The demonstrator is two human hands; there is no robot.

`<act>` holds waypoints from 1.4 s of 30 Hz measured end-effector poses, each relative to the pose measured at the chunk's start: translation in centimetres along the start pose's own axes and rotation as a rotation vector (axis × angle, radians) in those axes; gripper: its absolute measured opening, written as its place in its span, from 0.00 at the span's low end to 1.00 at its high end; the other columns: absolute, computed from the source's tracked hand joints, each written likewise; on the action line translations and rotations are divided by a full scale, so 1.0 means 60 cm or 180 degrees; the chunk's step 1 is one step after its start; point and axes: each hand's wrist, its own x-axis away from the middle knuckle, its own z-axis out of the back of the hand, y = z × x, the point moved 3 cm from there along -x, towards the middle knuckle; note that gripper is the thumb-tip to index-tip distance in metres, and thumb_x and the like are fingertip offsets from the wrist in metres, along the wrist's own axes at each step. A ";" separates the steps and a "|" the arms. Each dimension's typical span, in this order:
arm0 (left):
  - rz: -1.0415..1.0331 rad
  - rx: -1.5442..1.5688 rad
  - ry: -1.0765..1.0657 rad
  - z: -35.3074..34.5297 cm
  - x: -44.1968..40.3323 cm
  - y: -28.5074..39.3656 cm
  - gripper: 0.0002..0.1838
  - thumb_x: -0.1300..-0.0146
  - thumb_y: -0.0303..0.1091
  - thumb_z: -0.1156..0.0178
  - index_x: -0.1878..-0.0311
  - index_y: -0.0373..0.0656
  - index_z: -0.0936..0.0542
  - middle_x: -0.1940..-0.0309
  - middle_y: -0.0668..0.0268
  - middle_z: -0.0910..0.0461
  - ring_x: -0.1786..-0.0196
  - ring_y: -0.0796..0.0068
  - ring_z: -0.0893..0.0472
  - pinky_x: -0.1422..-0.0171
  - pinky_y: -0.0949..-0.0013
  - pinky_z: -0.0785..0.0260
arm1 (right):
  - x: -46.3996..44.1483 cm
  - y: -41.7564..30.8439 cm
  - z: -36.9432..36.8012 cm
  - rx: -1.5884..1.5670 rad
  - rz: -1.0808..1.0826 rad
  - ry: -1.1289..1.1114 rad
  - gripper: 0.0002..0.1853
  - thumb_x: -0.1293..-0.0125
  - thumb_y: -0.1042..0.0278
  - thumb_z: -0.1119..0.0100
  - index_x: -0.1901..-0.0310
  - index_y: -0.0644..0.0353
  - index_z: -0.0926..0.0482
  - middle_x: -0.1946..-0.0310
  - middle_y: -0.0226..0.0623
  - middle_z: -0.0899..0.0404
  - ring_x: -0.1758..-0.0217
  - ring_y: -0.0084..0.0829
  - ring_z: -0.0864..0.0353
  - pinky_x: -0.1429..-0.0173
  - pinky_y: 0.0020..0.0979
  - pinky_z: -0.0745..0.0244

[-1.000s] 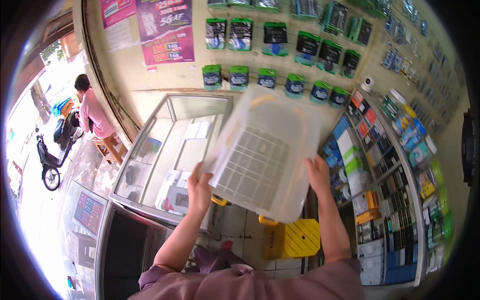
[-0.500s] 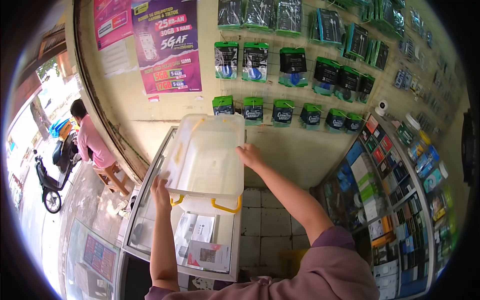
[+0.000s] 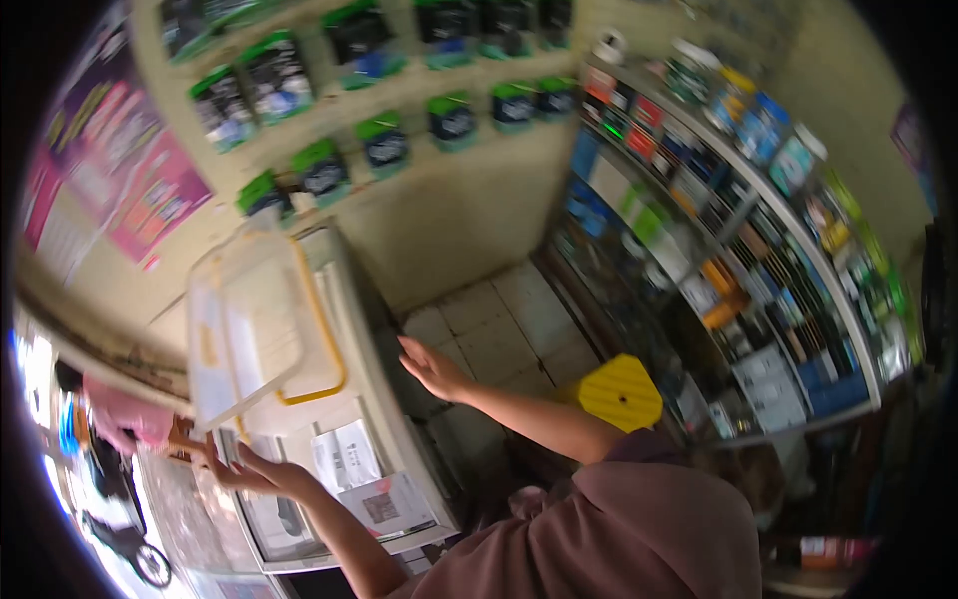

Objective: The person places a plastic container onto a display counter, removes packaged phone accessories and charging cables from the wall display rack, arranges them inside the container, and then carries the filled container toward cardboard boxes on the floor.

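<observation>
A translucent plastic storage box [image 3: 317, 339] with yellow handles stands on a glass counter [image 3: 436, 499]. Its pale lid [image 3: 244, 339] is tilted up on the box's left side, smeared by motion. My left hand [image 3: 261, 473] is at the lid's lower corner, thumb and fingers around the edge, though blur softens the contact. To the right of the counter, my right hand [image 3: 434, 369] hangs in the air over the floor, fingers stretched out, holding nothing. White papers [image 3: 346, 454] and a card with a QR code [image 3: 387, 501] lie on the counter near me.
A yellow stool top [image 3: 621, 392] stands at my right. Beyond it is a display case [image 3: 743, 215] packed with boxes, with jars [image 3: 760, 128] on top. Packaged accessories [image 3: 384, 143] hang on the wall. A person in pink [image 3: 125, 414] sits outside at the left.
My right hand has let go of the lid and moved away to the right. The lid has shifted left and tipped up, with my left hand low at its corner. My view has turned right.
</observation>
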 end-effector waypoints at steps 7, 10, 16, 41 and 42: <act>0.0506 0.0507 -0.4272 -0.068 0.583 0.165 0.16 0.48 0.26 0.40 0.54 0.38 0.26 0.47 0.51 0.28 0.38 0.47 0.33 0.34 0.52 0.42 | 0.652 0.305 0.493 0.2246 -0.3209 0.0493 0.24 0.37 0.57 0.43 0.43 0.61 0.26 0.46 0.48 0.24 0.43 0.45 0.25 0.42 0.41 0.28; 0.0985 0.0421 -0.5293 -0.050 0.879 0.067 0.18 0.44 0.30 0.39 0.49 0.38 0.27 0.46 0.51 0.29 0.38 0.49 0.33 0.33 0.53 0.42 | 0.777 0.332 0.657 0.2297 -0.3803 0.0768 0.28 0.38 0.55 0.41 0.39 0.61 0.32 0.42 0.51 0.30 0.40 0.49 0.29 0.40 0.45 0.29; 0.1676 -0.0920 -0.6742 -0.063 1.292 -0.033 0.32 0.32 0.45 0.47 0.30 0.40 0.42 0.37 0.47 0.34 0.35 0.48 0.33 0.30 0.56 0.42 | 0.822 0.487 0.856 0.3384 -0.2873 0.1184 0.41 0.40 0.45 0.37 0.32 0.59 0.41 0.38 0.54 0.34 0.38 0.53 0.31 0.35 0.45 0.34; 0.2926 -0.1213 -0.4529 -0.327 1.057 -0.411 0.34 0.33 0.32 0.44 0.26 0.55 0.45 0.34 0.56 0.32 0.33 0.55 0.32 0.33 0.60 0.38 | 0.286 0.638 0.615 0.1591 -0.2466 0.1065 0.34 0.42 0.62 0.32 0.34 0.53 0.34 0.48 0.47 0.22 0.45 0.42 0.22 0.43 0.37 0.28; 0.2554 -0.1730 -0.4600 -0.318 1.052 -0.408 0.37 0.33 0.34 0.43 0.25 0.53 0.50 0.32 0.54 0.37 0.32 0.54 0.34 0.32 0.58 0.38 | 0.301 0.645 0.614 0.2004 -0.2511 0.0917 0.38 0.40 0.56 0.34 0.31 0.54 0.40 0.43 0.49 0.26 0.40 0.41 0.25 0.40 0.37 0.29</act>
